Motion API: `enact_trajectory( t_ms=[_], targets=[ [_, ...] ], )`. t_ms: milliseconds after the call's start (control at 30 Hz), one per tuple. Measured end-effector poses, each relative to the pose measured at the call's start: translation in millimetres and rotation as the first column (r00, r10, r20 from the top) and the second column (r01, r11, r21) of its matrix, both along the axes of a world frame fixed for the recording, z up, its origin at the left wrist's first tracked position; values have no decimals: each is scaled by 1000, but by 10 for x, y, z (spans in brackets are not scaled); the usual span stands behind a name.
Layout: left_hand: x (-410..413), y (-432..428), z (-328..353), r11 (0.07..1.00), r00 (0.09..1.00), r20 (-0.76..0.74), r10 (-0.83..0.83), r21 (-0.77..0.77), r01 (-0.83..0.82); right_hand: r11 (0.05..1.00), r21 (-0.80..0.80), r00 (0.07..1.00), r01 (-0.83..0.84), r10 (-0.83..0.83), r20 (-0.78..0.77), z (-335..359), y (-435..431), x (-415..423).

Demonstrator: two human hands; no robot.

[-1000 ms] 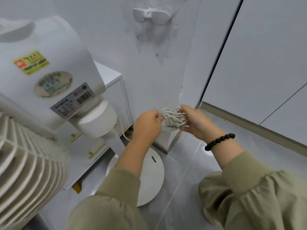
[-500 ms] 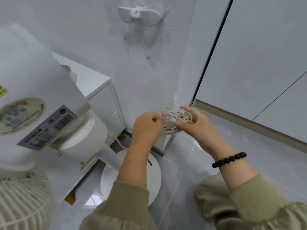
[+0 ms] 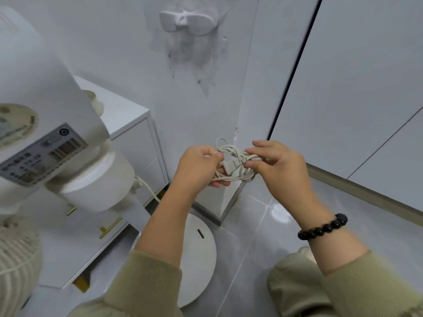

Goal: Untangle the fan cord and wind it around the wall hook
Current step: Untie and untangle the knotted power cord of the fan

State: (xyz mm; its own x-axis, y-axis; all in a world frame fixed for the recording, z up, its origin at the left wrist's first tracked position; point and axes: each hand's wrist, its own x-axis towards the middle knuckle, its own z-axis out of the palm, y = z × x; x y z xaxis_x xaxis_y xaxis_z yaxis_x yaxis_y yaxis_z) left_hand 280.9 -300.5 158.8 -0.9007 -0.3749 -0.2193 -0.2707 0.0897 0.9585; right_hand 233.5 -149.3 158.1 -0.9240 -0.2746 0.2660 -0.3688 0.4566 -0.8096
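A tangled bundle of white fan cord [image 3: 235, 163] with its plug [image 3: 230, 167] hangs between my two hands at mid frame. My left hand [image 3: 198, 167] grips the bundle's left side, fingers curled around the loops. My right hand [image 3: 278, 167] pinches the right side with thumb and fingertips. A loose strand of cord [image 3: 146, 187] runs from the fan's neck toward my left forearm. The white wall hook [image 3: 188, 20] is fixed high on the wall above the hands. The white fan [image 3: 52, 138] fills the left side, tilted, with its round base [image 3: 201, 255] on the floor.
A white cabinet [image 3: 128, 124] with gold handles stands against the wall behind the fan. A projecting wall corner [image 3: 231, 197] sits directly behind the hands. White panel doors [image 3: 354, 88] lie to the right. Grey floor tiles [image 3: 251, 236] spread below.
The view has shifted so the fan head sits further left and the hook nearer centre. My hands stay on the bundle; the right fingers now pinch its right side and the plug shows.
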Motion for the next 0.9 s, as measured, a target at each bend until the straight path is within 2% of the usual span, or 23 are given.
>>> enact_trajectory(
  t_ms=[133,233,300,367,433,500,600,700,767,833,900],
  targets=[
    [6,-4,-4,997,995,59,-76,-15,77,1000,15,997,-12,13,-74,64,-1,32],
    [11,-30,-25,994,993,74,-95,-50,99,996,-79,999,-38,37,-8,136,-28,66],
    [21,-70,-38,995,995,58,-84,-47,86,962,-272,982,-10,60,178,180,-23,56],
    [32,-101,-46,996,996,41,-82,-38,83,878,-464,896,117,108,430,208,-21,7],
    [47,-116,-66,991,996,32,-89,-95,91,795,-532,759,291,146,635,213,-24,-47],
    [50,-121,-100,979,996,13,-86,-186,87,763,-522,663,380,169,729,204,-16,-86],
    [46,-136,-158,919,996,-85,-27,-393,-9,764,-507,627,400,176,759,207,37,-119],
    [57,-117,-187,816,967,-216,-134,-578,-17,792,-475,646,383,138,751,200,79,-135],
    [69,-60,-218,784,946,-212,-244,-617,63,817,-461,644,347,150,750,178,74,-117],
    [71,-9,-244,772,953,-144,-267,-623,122,814,-485,602,320,221,768,165,62,-89],
    [59,12,-259,828,968,-116,-222,-547,124,823,-490,598,288,245,763,170,57,-77]
  ],
)
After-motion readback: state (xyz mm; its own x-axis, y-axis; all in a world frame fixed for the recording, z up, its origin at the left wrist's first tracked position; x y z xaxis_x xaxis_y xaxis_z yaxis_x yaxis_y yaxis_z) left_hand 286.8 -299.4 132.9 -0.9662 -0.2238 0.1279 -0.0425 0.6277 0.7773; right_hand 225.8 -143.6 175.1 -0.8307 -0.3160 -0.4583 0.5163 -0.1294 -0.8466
